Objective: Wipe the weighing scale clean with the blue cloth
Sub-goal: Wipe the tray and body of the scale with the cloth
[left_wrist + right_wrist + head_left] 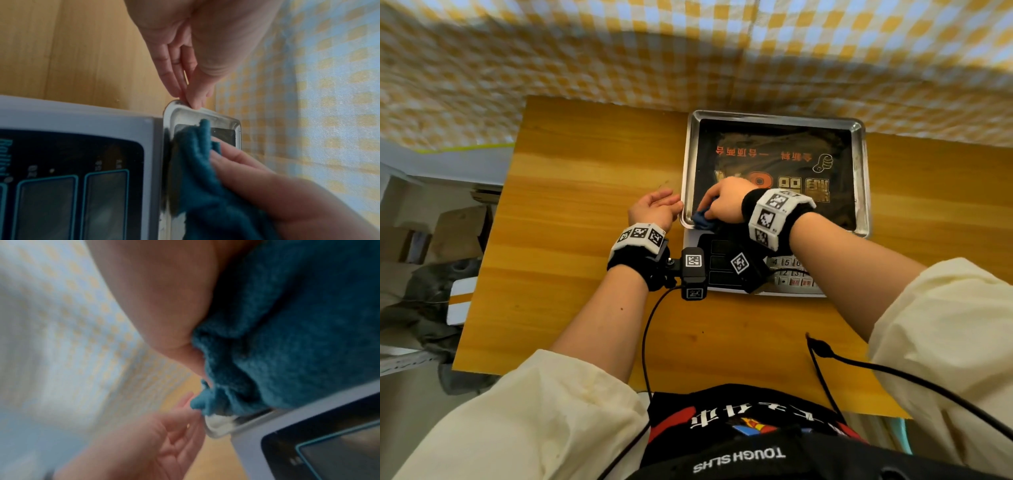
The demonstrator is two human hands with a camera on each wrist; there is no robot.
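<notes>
On the wooden table [571, 240], toward its far right part, sits the weighing scale [726, 270], its steel pan [861, 178] at the far side and its dark display panel [68, 181] and keypad [791, 272] at the near edge, facing the person. Its long axis runs from the person outward toward the yellow-and-white checked cloth [619, 51] that lies beyond the table. A black printed sheet [774, 154] covers the floor of the pan, its lettering upside down from the head view. Black cables [893, 373] trail across the near table edge. Boxes and clutter [431, 246] lie off the table's left side.

Her right hand [726, 202] grips the bunched blue cloth [703, 219] and presses it on the pan's near left corner, partly hiding the display behind the wrist. Her left hand [654, 209] is relaxed, fingers [174, 76] straight and close together, the fingertips touching the pan's rim at that same corner, just beside the cloth.
</notes>
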